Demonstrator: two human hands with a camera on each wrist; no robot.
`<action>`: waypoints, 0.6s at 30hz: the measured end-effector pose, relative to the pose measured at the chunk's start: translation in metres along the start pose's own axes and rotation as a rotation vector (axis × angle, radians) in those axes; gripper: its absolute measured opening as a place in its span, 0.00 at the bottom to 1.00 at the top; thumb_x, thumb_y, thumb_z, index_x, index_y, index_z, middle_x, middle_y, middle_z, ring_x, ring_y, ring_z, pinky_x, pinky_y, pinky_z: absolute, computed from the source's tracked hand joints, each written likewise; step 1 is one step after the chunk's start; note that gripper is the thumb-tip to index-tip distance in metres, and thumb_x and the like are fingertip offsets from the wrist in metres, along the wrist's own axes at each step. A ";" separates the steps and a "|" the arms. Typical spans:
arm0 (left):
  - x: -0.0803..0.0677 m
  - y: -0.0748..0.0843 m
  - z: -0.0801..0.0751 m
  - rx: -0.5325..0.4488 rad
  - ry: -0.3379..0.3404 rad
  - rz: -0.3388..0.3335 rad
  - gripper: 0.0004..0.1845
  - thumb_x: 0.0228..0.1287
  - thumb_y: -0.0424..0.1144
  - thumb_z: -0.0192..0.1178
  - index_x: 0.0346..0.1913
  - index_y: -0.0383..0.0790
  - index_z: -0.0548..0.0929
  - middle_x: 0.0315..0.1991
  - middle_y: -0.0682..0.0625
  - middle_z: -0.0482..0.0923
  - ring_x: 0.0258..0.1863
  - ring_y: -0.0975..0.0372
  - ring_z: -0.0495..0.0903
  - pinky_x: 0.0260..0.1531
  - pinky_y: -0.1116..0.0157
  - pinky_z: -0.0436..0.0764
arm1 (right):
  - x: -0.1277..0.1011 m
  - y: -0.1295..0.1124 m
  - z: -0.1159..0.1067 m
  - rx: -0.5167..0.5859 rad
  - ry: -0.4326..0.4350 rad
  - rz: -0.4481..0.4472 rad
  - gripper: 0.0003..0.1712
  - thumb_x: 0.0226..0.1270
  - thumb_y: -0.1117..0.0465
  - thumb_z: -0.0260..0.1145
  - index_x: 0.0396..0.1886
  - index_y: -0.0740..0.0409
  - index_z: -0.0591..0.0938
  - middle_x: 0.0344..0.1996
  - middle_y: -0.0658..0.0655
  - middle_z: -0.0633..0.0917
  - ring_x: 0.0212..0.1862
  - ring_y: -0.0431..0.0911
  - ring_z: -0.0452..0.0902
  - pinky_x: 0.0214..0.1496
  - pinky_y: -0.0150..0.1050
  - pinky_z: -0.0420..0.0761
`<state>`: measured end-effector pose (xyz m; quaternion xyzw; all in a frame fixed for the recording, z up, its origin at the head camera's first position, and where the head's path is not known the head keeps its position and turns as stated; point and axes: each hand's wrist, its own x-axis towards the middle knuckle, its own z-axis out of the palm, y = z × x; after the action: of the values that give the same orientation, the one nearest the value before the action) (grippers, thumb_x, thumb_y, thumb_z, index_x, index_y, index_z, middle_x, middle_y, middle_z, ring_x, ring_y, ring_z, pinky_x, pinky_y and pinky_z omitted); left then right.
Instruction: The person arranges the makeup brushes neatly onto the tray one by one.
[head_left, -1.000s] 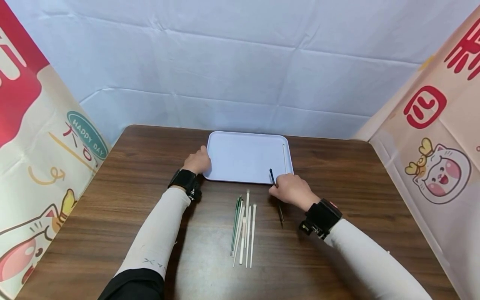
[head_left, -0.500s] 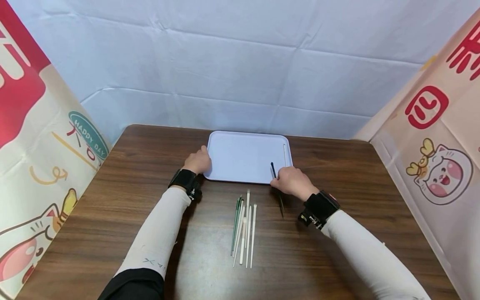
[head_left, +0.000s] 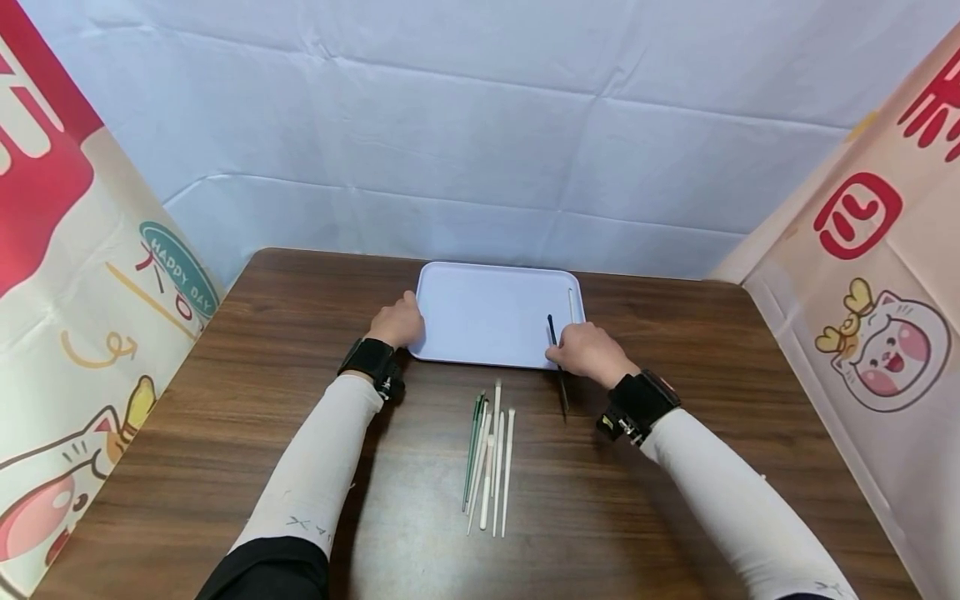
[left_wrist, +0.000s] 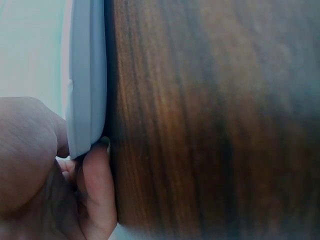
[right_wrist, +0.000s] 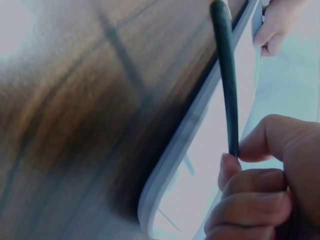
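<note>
Right hand [head_left: 591, 352] and dark stick [right_wrist: 227, 75] moved forward; left banner [head_left: 90, 283] reads "HAPPY DAY".

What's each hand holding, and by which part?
Right hand: the dark thin stick, pinched between its ends, roughly mid-length. Left hand: the white tray, gripped by the rim at its left end.

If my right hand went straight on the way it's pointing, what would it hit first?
Probably the white tray: your right hand, pinching a dark stick, points across it from the near right corner; the hand's height is unclear.
</note>
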<state>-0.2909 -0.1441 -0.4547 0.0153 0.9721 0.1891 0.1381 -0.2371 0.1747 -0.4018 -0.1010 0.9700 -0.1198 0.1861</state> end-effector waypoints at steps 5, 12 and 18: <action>-0.002 0.001 0.000 -0.001 -0.002 -0.005 0.20 0.80 0.39 0.38 0.66 0.29 0.61 0.52 0.36 0.75 0.45 0.44 0.77 0.49 0.50 0.75 | 0.004 0.002 -0.003 0.004 -0.005 0.013 0.29 0.72 0.56 0.58 0.08 0.50 0.66 0.10 0.47 0.62 0.17 0.42 0.59 0.23 0.37 0.61; -0.004 0.002 0.000 -0.004 -0.017 -0.012 0.20 0.80 0.39 0.38 0.66 0.30 0.60 0.52 0.37 0.75 0.44 0.45 0.76 0.48 0.51 0.75 | 0.010 0.005 -0.004 -0.008 -0.003 0.009 0.29 0.72 0.55 0.58 0.08 0.50 0.65 0.11 0.46 0.61 0.17 0.42 0.59 0.24 0.37 0.62; -0.002 0.002 0.000 -0.008 -0.010 -0.004 0.20 0.80 0.39 0.38 0.65 0.30 0.60 0.51 0.37 0.75 0.43 0.45 0.76 0.47 0.50 0.75 | 0.019 0.006 -0.006 -0.009 -0.001 0.016 0.29 0.72 0.55 0.57 0.08 0.50 0.63 0.11 0.46 0.59 0.16 0.42 0.57 0.24 0.37 0.61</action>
<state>-0.2890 -0.1430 -0.4532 0.0136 0.9707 0.1925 0.1432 -0.2575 0.1775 -0.4041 -0.0940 0.9712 -0.1140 0.1871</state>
